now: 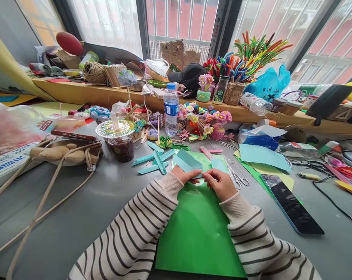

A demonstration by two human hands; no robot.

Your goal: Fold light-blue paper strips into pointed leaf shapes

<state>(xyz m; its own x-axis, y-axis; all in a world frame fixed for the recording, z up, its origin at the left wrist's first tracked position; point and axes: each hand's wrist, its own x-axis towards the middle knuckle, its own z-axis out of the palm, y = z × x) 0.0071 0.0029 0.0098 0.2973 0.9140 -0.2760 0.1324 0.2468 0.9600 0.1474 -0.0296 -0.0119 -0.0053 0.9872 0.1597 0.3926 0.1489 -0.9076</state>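
My left hand grips a folded piece of light blue paper, thumb on top, over the upper part of a green sheet. Beside it, the pinched fingers of my right hand meet the paper's right corner. A second light blue piece shows just behind my right hand; whether it is joined to the first I cannot tell. Several folded light blue paper strips lie crossed to the left. A pink strip lies behind the paper, and scissors rest right of my right hand.
Left stand a lidded cup of dark drink and a pouch with cords. A water bottle stands behind. To the right are a blue paper sheet, a phone and black-handled scissors. Crafts crowd the ledge.
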